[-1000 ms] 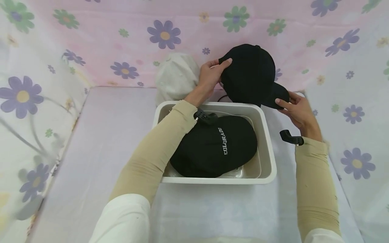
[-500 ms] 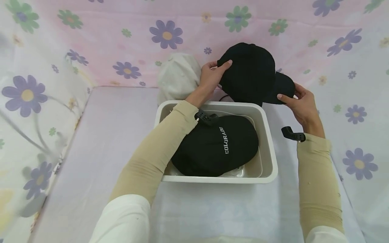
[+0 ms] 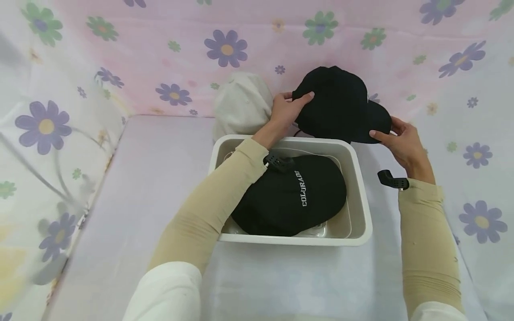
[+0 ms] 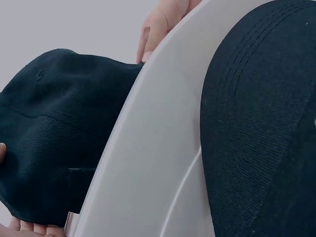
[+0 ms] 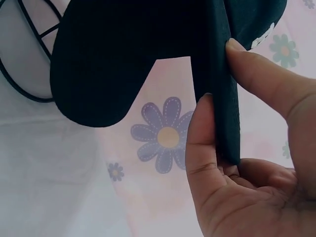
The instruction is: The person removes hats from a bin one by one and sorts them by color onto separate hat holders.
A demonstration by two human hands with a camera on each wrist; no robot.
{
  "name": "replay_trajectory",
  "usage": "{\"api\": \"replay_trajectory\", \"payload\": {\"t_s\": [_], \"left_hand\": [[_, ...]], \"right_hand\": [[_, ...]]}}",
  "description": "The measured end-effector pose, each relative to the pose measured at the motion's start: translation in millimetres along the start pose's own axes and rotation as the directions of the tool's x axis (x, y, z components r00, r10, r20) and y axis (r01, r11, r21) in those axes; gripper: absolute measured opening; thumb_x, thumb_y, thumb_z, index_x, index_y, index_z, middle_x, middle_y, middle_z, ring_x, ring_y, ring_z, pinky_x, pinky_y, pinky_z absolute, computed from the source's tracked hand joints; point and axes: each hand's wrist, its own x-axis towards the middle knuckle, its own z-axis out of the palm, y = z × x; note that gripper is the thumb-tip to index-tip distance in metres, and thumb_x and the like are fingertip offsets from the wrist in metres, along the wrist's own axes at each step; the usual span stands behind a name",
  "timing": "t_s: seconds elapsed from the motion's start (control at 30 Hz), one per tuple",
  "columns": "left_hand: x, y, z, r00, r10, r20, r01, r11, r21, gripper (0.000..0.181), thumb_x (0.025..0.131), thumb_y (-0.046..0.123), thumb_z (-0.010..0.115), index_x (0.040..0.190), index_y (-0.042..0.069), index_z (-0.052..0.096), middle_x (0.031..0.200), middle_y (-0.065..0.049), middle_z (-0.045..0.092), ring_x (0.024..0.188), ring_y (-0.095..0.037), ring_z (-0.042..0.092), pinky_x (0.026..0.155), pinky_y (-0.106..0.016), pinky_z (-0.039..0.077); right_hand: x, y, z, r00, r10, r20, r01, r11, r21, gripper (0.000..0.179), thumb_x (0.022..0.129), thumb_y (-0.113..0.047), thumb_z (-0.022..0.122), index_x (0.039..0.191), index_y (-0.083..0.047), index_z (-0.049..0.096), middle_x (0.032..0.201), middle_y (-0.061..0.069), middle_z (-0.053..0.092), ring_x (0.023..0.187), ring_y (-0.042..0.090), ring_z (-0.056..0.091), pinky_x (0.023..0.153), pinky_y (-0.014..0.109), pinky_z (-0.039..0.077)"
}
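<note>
Head view, upper right of centre: one black cap (image 3: 333, 107), held behind the far rim of a white tub, its brim toward the right of the frame. We record two hands on it. Left hand (image 3: 283, 111): thumb on the near face, the other fingers behind, closed to the fabric's thickness at the cap's left edge. Right hand (image 3: 409, 145): thumb and fingers pinching the brim; in the right wrist view we see the brim filling the narrow gap between them, and a white marking on the crown at upper right, not legible.

Centre of frame: the white tub (image 3: 365, 223), on a pale-covered counter (image 3: 160, 156). Inside it we list a second black cap lettered COLORADO (image 3: 289, 200), partly hidden by the left forearm.

Upper centre: one white cap (image 3: 242, 104), just left of the left hand.

Right wrist view, upper left: a black wire frame (image 5: 40, 36). Backdrop: flowered cloth (image 3: 140, 49).
</note>
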Motion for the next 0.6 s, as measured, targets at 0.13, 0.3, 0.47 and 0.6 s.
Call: {"api": "replay_trajectory", "payload": {"t_s": [0.13, 0.3, 0.47, 0.6], "left_hand": [[-2.2, 0.5, -1.9, 1.0, 0.007, 0.002, -0.007, 1.0, -0.009, 0.074, 0.096, 0.043, 0.069, 0.152, 0.006, 0.039, 0.147, -0.01, 0.049, 0.131, -0.022, 0.053, 0.11, -0.033, 0.046], [-0.5, -0.3, -0.5, 1.0, -0.017, -0.008, 0.016, 0.999, -0.038, 0.073, 0.097, 0.049, 0.066, 0.152, 0.007, 0.041, 0.153, -0.008, 0.046, 0.138, -0.022, 0.048, 0.114, -0.035, 0.042], [4.4, 0.4, -0.2, 0.999, -0.031, -0.035, 0.03, 0.999, -0.041, 0.072, 0.097, 0.053, 0.063, 0.15, 0.007, 0.045, 0.153, -0.006, 0.048, 0.139, -0.022, 0.048, 0.115, -0.036, 0.04], [6.3, -0.3, -0.4, 0.998, -0.026, -0.052, 0.024, 0.999, -0.037, 0.068, 0.098, 0.05, 0.063, 0.148, 0.006, 0.047, 0.15, -0.008, 0.05, 0.136, -0.022, 0.051, 0.114, -0.035, 0.042]], "right_hand": [[3.8, 3, 3, 0.999, -0.033, 0.012, 0.034, 0.995, -0.092, 0.083, 0.099, -0.031, 0.067, 0.162, -0.006, 0.02, 0.161, 0.019, 0.033, 0.133, 0.022, 0.044, 0.107, 0.025, 0.045], [6.7, 11, 5, 0.998, -0.042, 0.039, 0.046, 0.992, -0.12, 0.082, 0.1, -0.032, 0.065, 0.162, -0.003, 0.019, 0.157, 0.023, 0.033, 0.129, 0.022, 0.047, 0.1, 0.019, 0.049], [9.3, 13, 8, 0.998, -0.022, 0.062, 0.028, 0.994, -0.109, 0.084, 0.101, -0.034, 0.064, 0.163, -0.004, 0.015, 0.158, 0.021, 0.032, 0.13, 0.022, 0.046, 0.108, 0.029, 0.046], [12.2, 12, 9, 0.998, -0.042, 0.055, 0.048, 0.992, -0.112, 0.083, 0.101, -0.039, 0.062, 0.162, -0.003, 0.019, 0.149, 0.015, 0.04, 0.116, 0.009, 0.052, 0.1, 0.019, 0.049]]}}
